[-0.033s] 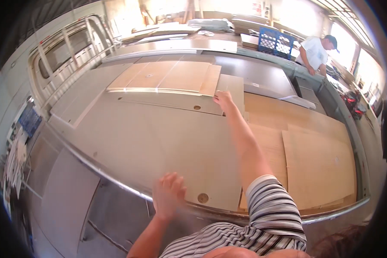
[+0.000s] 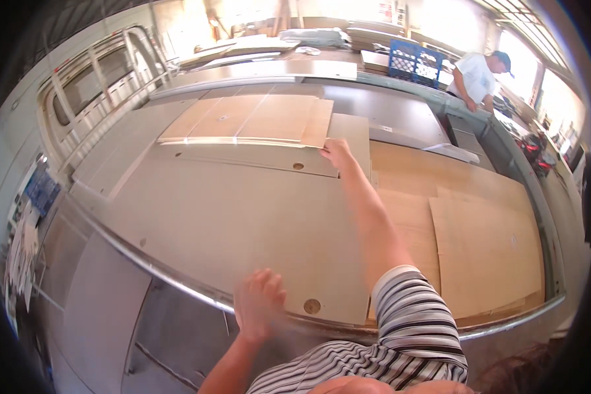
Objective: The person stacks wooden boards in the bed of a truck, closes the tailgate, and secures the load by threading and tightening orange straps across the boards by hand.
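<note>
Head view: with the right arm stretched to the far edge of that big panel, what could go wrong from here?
The right hand touches only the far edge of the large grey panel, at full reach, so the hold may be weak. The left hand sits at the near edge by the metal table rim; fingers might get pinched there if the panel slides. The tan sheets stacked beyond could be nudged.

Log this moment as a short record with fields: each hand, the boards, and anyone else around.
left hand: open, at the near edge of the big panel, blurred
right hand: stretched out to the panel's far edge, beside the plywood stack
right side: loose plywood sheets, overlapping
table rim: metal, curved
background: a person by a blue crate
</note>
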A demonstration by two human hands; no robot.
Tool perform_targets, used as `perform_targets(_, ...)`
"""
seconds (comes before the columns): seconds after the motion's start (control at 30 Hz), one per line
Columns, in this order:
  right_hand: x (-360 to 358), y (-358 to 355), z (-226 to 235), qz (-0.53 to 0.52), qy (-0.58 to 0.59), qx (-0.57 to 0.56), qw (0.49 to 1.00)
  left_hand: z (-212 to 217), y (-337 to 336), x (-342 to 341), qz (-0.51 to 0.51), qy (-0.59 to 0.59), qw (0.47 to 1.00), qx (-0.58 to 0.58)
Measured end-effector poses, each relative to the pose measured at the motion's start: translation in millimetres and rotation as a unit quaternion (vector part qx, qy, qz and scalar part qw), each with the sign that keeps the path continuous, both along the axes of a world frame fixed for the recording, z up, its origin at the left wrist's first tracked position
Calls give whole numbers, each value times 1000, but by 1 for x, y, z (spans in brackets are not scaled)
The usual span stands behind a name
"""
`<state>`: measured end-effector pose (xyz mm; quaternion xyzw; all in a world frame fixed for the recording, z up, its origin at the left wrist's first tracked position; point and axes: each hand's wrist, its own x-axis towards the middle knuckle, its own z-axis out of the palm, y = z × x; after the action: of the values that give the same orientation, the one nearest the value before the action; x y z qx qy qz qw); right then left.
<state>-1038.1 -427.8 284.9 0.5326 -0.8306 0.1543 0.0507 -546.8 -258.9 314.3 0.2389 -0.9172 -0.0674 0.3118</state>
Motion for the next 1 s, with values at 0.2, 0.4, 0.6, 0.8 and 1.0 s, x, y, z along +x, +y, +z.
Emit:
perform_targets(0.2, -89, -9, -29, -138, -446, -217, 857, -3, -10, -11, -92, 58, 994, -7)
perform_targets(0.4, 40, -5, 20, -112, -613, -277, 731, -5, -8, -6, 5, 40, 999, 25)
perform_targets(0.6, 82, 183, 72, -166, -585, -180, 773, -13, -9, -7, -9, 62, 998, -14)
perform_targets(0.8, 48, 450, 63, -141, -553, -150, 808, -2, 1, 1, 21, 183, 959, 216)
perform_targets(1.0, -16, 739, 82, -322, -374, -143, 858, 40, 42, -18, 85, 244, 957, 130)
